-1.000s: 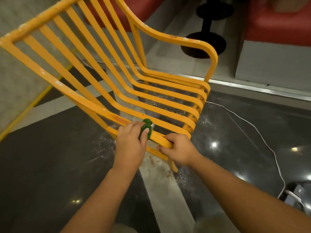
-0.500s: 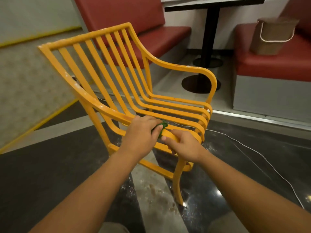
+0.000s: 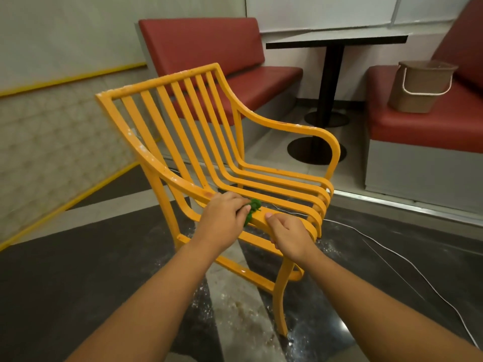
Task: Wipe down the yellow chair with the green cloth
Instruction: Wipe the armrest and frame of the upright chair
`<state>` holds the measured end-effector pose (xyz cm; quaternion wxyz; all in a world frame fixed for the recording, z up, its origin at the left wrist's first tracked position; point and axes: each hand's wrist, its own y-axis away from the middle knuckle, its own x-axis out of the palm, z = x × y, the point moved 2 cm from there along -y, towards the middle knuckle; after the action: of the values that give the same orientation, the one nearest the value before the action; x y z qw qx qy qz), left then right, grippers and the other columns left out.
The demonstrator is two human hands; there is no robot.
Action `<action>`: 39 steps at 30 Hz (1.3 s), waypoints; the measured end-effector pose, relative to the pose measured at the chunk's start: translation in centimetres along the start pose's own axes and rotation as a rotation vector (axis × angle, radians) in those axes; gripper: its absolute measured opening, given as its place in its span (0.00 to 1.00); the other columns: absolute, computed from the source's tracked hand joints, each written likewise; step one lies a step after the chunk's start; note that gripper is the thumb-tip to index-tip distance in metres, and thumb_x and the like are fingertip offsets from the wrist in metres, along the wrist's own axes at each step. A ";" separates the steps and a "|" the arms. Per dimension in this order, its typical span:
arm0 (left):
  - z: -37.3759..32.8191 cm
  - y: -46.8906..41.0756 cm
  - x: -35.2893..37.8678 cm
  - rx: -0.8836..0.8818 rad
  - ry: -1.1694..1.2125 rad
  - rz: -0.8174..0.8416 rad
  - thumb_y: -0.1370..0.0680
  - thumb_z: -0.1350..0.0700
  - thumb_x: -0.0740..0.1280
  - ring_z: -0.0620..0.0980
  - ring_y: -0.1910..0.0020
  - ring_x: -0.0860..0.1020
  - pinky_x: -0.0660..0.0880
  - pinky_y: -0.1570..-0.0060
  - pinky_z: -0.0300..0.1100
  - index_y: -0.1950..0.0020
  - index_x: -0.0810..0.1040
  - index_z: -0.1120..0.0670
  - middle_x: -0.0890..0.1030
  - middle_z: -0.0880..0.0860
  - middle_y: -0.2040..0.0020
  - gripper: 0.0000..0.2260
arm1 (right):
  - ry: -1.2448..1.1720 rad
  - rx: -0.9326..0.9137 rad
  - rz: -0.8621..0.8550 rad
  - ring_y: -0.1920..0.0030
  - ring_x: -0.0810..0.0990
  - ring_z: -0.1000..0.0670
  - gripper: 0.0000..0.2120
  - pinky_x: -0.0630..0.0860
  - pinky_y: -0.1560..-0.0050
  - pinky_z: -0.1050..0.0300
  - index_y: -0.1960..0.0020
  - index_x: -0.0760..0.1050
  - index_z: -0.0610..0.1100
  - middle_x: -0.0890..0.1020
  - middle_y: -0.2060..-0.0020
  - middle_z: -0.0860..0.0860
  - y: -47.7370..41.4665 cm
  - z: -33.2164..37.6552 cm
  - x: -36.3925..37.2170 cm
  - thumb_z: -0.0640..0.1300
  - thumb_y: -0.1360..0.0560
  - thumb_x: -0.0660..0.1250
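Observation:
A yellow slatted metal chair (image 3: 287,131) stands on the dark floor in front of me, with white specks along its near armrest. My left hand (image 3: 223,220) grips a small bunched green cloth (image 3: 253,209) and holds it against the near armrest, close to the front curve. Most of the cloth is hidden under my fingers. My right hand (image 3: 288,235) is curled round the front end of the same armrest, just right of the cloth.
Two red benches (image 3: 235,74) (image 3: 431,121) flank a dark pedestal table (image 3: 332,74) behind the chair. A tan bucket (image 3: 420,87) sits on the right bench. A white cable (image 3: 392,254) snakes over the floor at the right. White dust lies under the chair.
My view has lifted and pulled back, so the whole chair and the benches show. Both hands stay on the near armrest, the left one shifting the cloth slightly along it.

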<state>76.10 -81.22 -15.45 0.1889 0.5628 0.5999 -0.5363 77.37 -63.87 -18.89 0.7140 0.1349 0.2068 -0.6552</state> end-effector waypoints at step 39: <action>3.5 -3.4 -2.5 -0.223 -0.109 0.011 0.18 0.52 0.63 0.52 0.53 0.76 0.75 0.54 0.47 0.42 0.84 0.54 0.80 0.52 0.52 0.12 | 0.227 -0.061 -0.002 0.63 0.80 0.44 0.28 0.78 0.54 0.39 0.60 0.79 0.37 0.81 0.67 0.41 -3.5 1.3 1.8 0.53 0.15 0.51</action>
<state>72.48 -84.71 -13.17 0.2858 0.5116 0.6414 -0.4952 74.13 -66.41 -18.31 0.6892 0.1861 0.3064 -0.6297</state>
